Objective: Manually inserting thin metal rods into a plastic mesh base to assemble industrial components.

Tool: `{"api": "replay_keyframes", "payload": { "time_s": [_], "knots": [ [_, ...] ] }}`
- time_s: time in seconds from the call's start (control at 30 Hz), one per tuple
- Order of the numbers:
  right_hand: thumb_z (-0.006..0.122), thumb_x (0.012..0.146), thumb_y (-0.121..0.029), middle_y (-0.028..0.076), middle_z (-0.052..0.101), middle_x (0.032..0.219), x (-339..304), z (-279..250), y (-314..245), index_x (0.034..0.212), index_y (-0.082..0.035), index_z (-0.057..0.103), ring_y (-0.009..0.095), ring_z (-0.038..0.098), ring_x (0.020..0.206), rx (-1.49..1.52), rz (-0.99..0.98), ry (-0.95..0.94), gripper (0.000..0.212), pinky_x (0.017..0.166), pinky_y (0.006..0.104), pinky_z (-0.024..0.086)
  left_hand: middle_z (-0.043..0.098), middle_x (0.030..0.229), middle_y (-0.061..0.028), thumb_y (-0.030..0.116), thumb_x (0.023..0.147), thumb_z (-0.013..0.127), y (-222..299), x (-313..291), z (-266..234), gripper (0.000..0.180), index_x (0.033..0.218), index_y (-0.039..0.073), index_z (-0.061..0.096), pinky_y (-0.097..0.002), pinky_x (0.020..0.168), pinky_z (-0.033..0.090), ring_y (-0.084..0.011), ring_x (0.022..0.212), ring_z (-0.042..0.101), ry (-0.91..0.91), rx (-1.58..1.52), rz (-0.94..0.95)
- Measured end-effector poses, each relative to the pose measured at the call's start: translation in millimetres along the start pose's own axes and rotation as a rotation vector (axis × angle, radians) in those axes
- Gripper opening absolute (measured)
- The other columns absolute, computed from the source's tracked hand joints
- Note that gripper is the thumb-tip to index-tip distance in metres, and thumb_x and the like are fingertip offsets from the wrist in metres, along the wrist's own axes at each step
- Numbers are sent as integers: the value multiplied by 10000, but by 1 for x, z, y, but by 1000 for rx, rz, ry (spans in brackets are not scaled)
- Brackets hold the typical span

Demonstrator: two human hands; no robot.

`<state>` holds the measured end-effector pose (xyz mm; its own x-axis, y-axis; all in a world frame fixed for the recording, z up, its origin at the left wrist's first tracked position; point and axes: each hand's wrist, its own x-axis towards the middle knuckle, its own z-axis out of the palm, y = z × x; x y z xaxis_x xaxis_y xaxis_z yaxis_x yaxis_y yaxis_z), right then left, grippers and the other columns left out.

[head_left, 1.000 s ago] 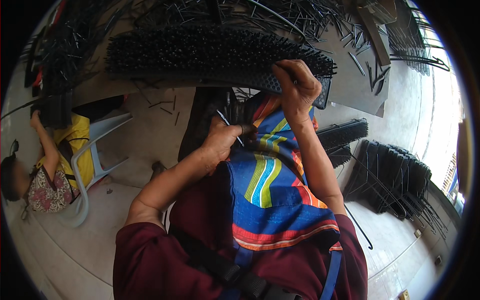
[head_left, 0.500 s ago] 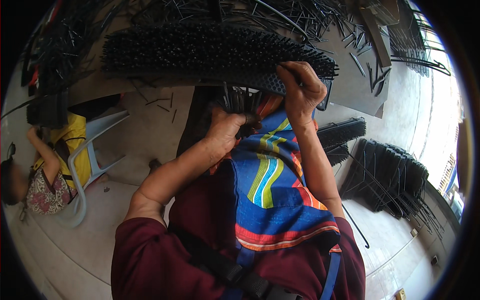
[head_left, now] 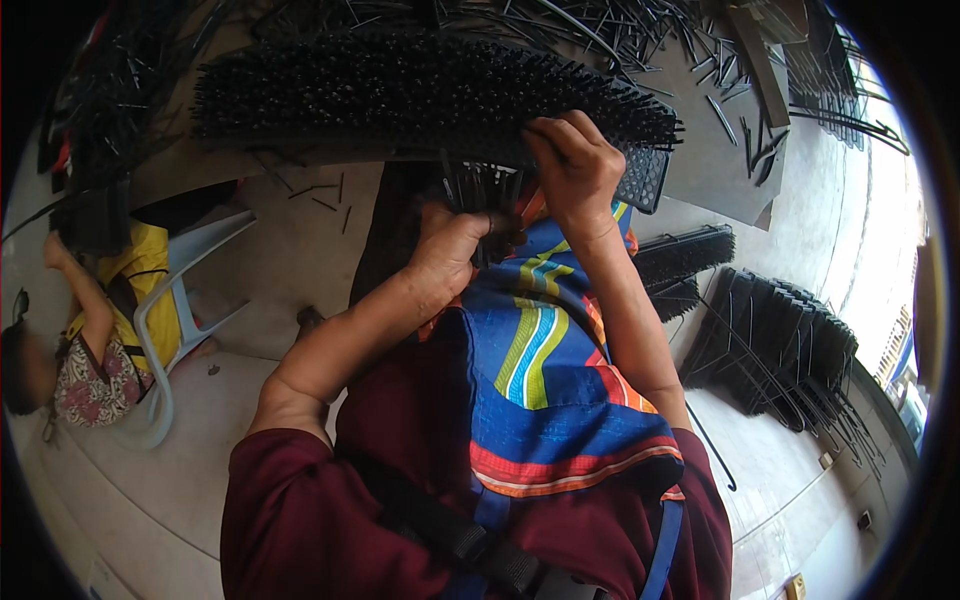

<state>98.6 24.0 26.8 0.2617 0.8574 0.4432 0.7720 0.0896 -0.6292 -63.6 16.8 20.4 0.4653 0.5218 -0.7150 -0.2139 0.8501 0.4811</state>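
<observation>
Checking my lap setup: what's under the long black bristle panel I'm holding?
Under the bristle panel: left hand gripping black sticks, colourful striped cloth. Its underside stays hidden.

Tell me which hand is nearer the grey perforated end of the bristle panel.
Right. The right hand grips the bristle panel right beside its perforated end; the left hand sits lower, holding a bundle of black strips.

Bristle mat (head_left: 420,95) is looking like matt black plastic, densely spiked and rough. Loose black sticks (head_left: 640,40) are appearing matt, plastic-like. Striped wrap (head_left: 560,370) is showing as smooth woven cloth. Floor (head_left: 200,440) is reading as smooth, pale concrete.
</observation>
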Motion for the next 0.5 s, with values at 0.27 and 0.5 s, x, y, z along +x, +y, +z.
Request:
{"api": "replay_keyframes", "payload": {
  "time_s": [0.27,0.5],
  "knots": [
    [709,767,-110,52,592,591,-15,-31,-15,761,34,648,106,597,549,460,670,-516,157,479,269,446,658,881,-152,-62,758,601,1,-5,8,217,974,-48,610,-355,657,583,-254,762,684,-98,-74,71],
    [675,789,-33,8,593,613,-27,-62,-5,759,0,662,44,443,506,1005,934,-498,47,468,197,335,677,882,-145,-21,801,566,-5,0,13,225,1015,-15,633,-360,674,586,-250,745,689,-464,-353,-420]
  ]
}}
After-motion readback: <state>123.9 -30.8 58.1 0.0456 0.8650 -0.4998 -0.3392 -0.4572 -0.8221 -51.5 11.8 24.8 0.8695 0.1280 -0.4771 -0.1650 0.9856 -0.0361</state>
